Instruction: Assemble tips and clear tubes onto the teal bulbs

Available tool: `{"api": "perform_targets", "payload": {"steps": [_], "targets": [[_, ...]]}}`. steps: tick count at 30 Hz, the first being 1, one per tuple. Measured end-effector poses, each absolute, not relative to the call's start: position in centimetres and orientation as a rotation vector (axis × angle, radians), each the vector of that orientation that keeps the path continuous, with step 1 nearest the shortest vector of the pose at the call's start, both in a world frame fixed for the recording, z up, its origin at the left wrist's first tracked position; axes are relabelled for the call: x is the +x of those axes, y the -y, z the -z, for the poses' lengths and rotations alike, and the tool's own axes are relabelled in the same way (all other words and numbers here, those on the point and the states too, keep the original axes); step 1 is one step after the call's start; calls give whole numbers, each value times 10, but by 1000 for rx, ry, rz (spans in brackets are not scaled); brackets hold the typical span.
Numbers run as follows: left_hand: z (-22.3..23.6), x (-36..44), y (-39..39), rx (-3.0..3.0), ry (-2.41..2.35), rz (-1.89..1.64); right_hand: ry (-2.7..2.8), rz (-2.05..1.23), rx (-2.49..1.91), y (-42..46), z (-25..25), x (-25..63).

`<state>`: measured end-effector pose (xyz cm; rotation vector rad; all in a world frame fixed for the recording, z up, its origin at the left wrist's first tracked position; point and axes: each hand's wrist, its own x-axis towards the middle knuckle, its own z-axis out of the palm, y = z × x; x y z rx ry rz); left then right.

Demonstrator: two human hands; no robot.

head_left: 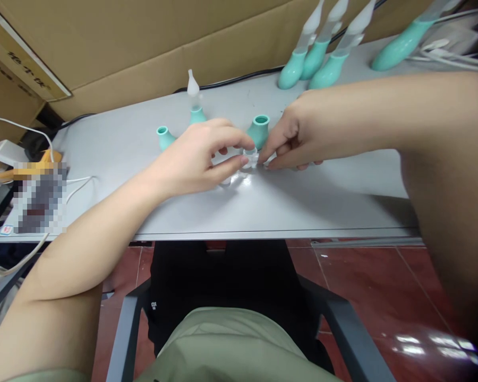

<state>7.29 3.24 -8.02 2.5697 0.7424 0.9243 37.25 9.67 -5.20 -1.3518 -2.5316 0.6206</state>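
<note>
My left hand (211, 156) pinches a small clear plastic piece (250, 158) between thumb and forefinger, low over the table. At the right side of that piece, the fingertips of my right hand (292, 138) are closed together; whatever they grip is too small to make out. Just behind my fingers stands an open-topped teal rubber bulb (259, 131). Another open teal bulb (165, 138) stands left, partly behind my left hand. Close by is an assembled nasal aspirator (195, 101) with a white tip, its lower part hidden by the hand.
Several assembled nasal aspirators (329, 66) stand or lean at the back right of the grey table (322, 212). Cardboard (163, 42) walls the rear, with a black cable along it. White cables and a charger (10, 153) lie left. Chair armrests flank my lap.
</note>
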Motion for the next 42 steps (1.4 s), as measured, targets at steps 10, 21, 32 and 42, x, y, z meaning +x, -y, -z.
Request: {"api": "perform_targets", "payload": {"steps": [10, 21, 32, 42], "targets": [[69, 84, -30, 2607, -901, -798, 2895, -394, -1694, -70, 25, 347], [90, 72, -56, 2319, -981, -1185, 2075, -879, -704, -54, 33, 357], [86, 75, -39, 2097, -970, -1270, 1907, -1039, -614, -54, 41, 343], [87, 74, -37, 2041, -974, -1268, 1895, -1101, -538, -61, 49, 344]]}}
